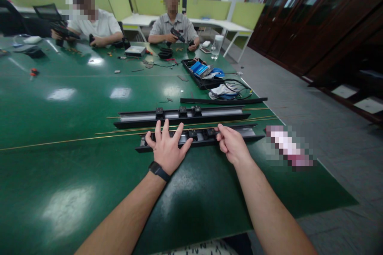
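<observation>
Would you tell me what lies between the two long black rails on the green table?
Thin brass-coloured rods lie between the near black rail and far black rail, in the head view.

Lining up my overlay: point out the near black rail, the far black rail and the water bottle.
near black rail [248, 132], head view, bare right end.
far black rail [221, 113], head view, silvery channel.
water bottle [216, 48], head view, clear body.

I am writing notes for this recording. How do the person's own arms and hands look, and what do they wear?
Both forearms are bare, with no sleeves in view, and neither hand wears a glove. The left hand has a black watch with a dark band on its wrist. The right hand and its wrist carry nothing; no rings can be made out on either hand.
</observation>
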Action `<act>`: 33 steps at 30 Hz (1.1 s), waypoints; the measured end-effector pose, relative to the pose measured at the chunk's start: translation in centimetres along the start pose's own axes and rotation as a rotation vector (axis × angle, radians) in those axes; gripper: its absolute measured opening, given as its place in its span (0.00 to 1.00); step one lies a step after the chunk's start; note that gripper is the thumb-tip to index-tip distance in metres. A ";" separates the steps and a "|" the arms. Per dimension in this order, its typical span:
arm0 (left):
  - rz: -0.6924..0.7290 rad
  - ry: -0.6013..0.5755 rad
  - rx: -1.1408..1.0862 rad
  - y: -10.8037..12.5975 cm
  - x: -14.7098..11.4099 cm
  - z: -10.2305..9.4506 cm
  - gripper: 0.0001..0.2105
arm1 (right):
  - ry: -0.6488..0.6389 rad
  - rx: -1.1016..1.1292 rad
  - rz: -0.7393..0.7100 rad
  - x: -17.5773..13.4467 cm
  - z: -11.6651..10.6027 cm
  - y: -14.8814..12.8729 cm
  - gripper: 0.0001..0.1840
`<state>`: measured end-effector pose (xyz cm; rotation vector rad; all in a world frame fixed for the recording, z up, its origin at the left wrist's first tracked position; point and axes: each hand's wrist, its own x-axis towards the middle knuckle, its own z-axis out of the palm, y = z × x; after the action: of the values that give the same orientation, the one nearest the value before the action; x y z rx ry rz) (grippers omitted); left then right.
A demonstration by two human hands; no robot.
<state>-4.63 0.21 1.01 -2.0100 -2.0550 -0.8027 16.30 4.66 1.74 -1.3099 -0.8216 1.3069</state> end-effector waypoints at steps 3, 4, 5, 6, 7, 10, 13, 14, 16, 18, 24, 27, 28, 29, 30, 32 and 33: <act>0.000 -0.003 0.003 0.0 0.0 0.0 0.25 | 0.000 0.003 0.001 0.0 0.0 0.0 0.19; 0.001 -0.002 0.004 0.0 0.0 0.0 0.25 | -0.001 0.002 0.003 0.0 0.0 0.0 0.18; 0.001 -0.001 0.006 0.0 0.0 0.0 0.25 | -0.001 0.001 0.004 0.0 0.0 0.0 0.18; 0.002 0.001 0.008 0.0 -0.1 0.0 0.25 | -0.001 0.000 0.004 0.0 0.0 0.0 0.18; 0.003 0.005 0.012 0.0 -0.1 0.1 0.25 | 0.000 -0.001 0.004 0.0 0.0 0.0 0.18; 0.012 0.019 0.014 0.0 -0.1 0.2 0.26 | -0.001 -0.006 0.002 0.0 -0.1 0.0 0.18; 0.035 0.035 0.003 -0.1 -0.1 0.4 0.26 | 0.002 -0.006 0.001 0.1 -0.1 0.1 0.19; 0.048 0.042 -0.003 -0.2 -0.1 0.5 0.26 | 0.002 -0.004 0.001 0.1 -0.1 0.1 0.19; 0.088 0.054 -0.016 -0.2 -0.2 0.7 0.25 | 0.002 0.002 0.004 0.2 -0.1 0.2 0.20; 0.138 0.062 -0.030 -0.2 -0.2 0.8 0.24 | 0.003 0.007 0.009 0.3 -0.1 0.2 0.21; 0.229 0.068 -0.059 -0.2 -0.2 1.2 0.22 | 0.005 0.011 0.021 0.2 0.0 0.2 0.21; 0.258 0.066 -0.068 -0.2 -0.2 1.4 0.20 | 0.002 0.011 0.023 0.1 0.1 0.1 0.21; 0.265 0.064 -0.071 -0.2 -0.1 1.4 0.19 | 0.002 0.012 0.021 0.1 0.1 0.1 0.21; 0.270 0.063 -0.075 -0.2 -0.1 1.5 0.19 | 0.001 0.014 0.018 0.1 0.1 0.1 0.20; 0.273 0.062 -0.078 -0.2 -0.1 1.5 0.18 | 0.000 0.016 0.016 0.1 0.0 0.1 0.20; 0.272 0.063 -0.081 -0.2 -0.1 1.5 0.18 | -0.004 0.018 0.012 0.1 0.0 0.2 0.20; 0.269 0.064 -0.080 -0.2 -0.1 1.5 0.18 | -0.004 0.021 0.009 0.1 0.0 0.2 0.20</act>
<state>-4.45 0.86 -0.38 -2.2089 -1.6946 -0.8922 16.29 4.73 1.48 -1.2961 -0.8042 1.3221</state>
